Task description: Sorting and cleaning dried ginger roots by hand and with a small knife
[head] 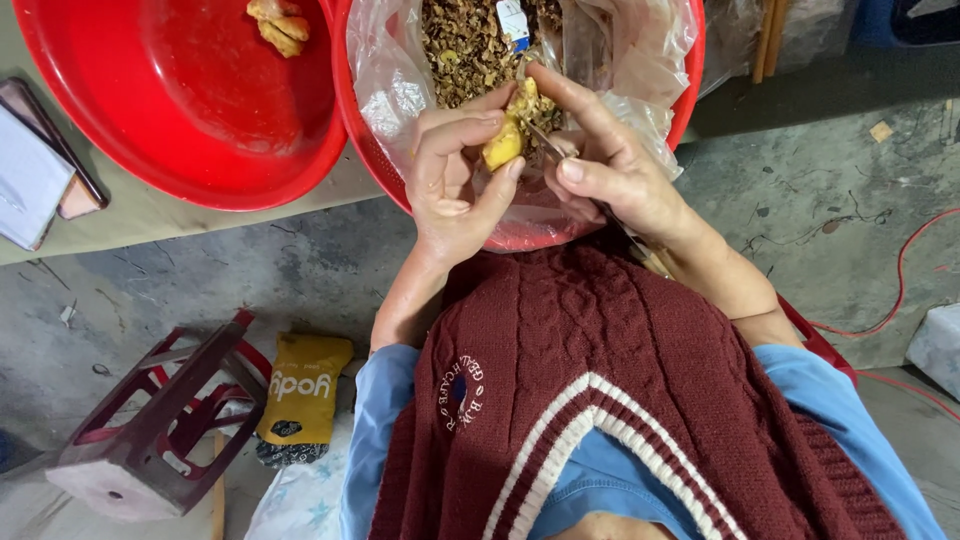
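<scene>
Head view looks straight down over a maroon knitted vest [620, 400] and blue sleeves to two bare hands at upper centre of the frame. Her left hand [455, 175] is closed around a yellow piece of ginger [505, 140], thumb and fingers wrapped about it, held just above the near rim of a red basin [690, 60]. That basin is lined with a clear plastic bag [385, 70] and holds a heap of brown peelings [465, 45]. Right hand [605, 160] is clenched on a thin metal blade [545, 138], whose tip touches the ginger; the index finger reaches over the top of the piece.

At upper left sits a second red basin [190, 120] on a table edge, with a couple of peeled pale pieces [278, 25] lying at its far side. Beside it, at the left edge, lies a notebook [30, 175]. Lower left on the concrete floor stands a dark red plastic stool [150, 430], tipped over, and just right of it a yellow packet [300, 390].
</scene>
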